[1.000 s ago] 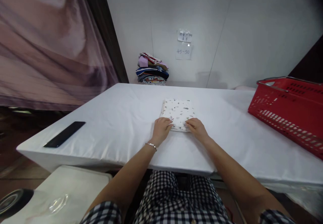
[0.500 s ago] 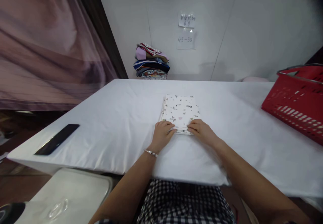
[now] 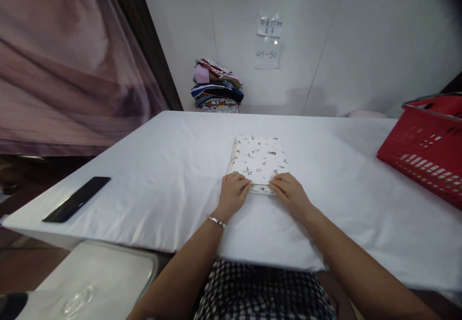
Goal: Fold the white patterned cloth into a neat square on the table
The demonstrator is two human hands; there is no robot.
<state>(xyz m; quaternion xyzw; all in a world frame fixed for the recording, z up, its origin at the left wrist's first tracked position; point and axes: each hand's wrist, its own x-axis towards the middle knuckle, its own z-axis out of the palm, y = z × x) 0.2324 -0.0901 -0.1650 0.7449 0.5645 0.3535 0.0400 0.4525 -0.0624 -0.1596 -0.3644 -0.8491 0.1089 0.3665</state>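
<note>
Red basket (image 3: 420,154) at the right, contents hard to make out. On the white table (image 3: 159,166), folded cloth (image 3: 260,159) lying mostly beyond left hand (image 3: 233,194) and right hand (image 3: 291,192), near edge pinched between fingers and thumbs of both.

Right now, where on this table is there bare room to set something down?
The white tabletop is bare between the flat black object and the left hand, and between the folded patterned cloth and the red basket. It's crowded at the folded cloth's near edge, where the left hand and right hand pinch it.
</note>
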